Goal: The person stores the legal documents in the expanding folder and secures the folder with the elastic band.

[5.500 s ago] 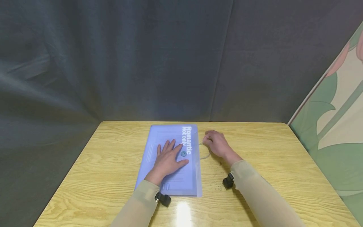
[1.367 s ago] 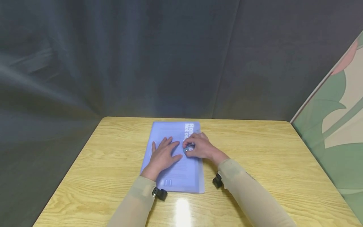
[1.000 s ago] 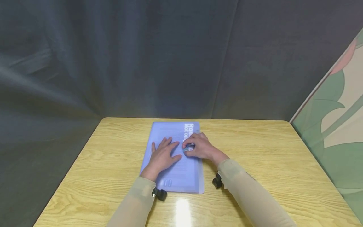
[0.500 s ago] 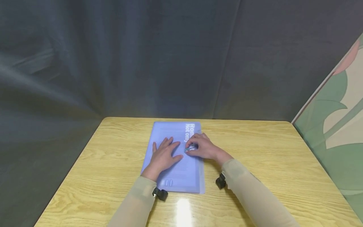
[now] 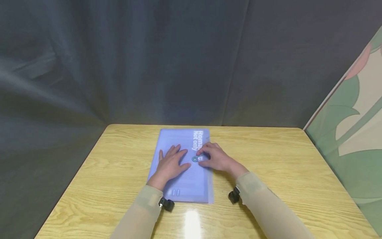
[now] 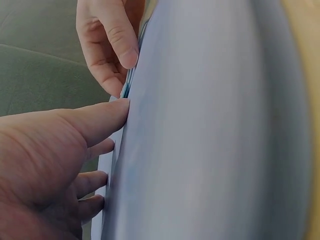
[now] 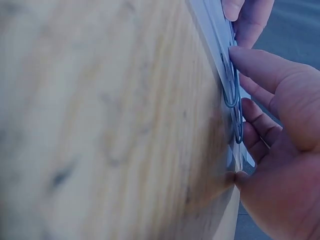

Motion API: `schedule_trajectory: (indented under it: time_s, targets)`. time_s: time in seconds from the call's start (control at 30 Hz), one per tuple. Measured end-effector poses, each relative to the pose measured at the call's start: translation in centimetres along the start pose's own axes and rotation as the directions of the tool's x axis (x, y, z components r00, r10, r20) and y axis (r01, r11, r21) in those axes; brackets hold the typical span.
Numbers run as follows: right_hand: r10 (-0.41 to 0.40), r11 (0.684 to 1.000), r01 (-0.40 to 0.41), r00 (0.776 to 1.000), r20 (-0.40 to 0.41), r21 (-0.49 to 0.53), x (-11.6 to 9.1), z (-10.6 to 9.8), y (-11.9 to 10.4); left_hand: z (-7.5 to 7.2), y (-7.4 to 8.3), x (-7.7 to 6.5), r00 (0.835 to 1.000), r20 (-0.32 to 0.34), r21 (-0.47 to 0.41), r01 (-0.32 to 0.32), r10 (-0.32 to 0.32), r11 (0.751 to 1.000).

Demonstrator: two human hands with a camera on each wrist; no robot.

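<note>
A translucent blue-purple document folder (image 5: pixel 185 186) with white lettering lies flat on the wooden table. Near its right edge is a round blue-green button (image 5: pixel 195 159), with a thin cord (image 5: pixel 201 155) running to it from the right. My left hand (image 5: pixel 171 166) rests on the folder with its fingers spread, left of the button. Just right of the button is my right hand (image 5: pixel 219 158), its thumb and index finger bent but apart. In the right wrist view, loops of the cord (image 7: pixel 239 120) hang beside the right thumb, and nothing appears pinched between the fingertips.
The light wooden table (image 5: pixel 268 156) extends on both sides of the folder. A dark curtain (image 5: pixel 167 63) hangs behind the table's far edge. At the right stands a panel (image 5: pixel 358 139) with a leaf and flower pattern.
The right hand first held the cord out beyond the folder's right edge, then brought it to the button. Its thumb and index finger have since parted and drawn slightly right, uncovering the button.
</note>
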State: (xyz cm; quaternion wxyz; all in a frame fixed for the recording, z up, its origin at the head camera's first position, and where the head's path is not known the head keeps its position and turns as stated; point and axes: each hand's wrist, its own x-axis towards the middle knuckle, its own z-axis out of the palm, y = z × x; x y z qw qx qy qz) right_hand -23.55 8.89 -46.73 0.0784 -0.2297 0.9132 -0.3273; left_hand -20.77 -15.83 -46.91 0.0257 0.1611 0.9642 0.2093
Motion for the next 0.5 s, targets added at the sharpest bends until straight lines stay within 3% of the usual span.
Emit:
schedule_trajectory:
  time_s: [0.5]
  targets:
    - [-0.088,0.993,0.08,0.992,-0.094,-0.091,-2.5,0.9,-0.2,0.2,-0.5,-0.6,1.0,-0.009,0.083,0.002,-0.001,0.997]
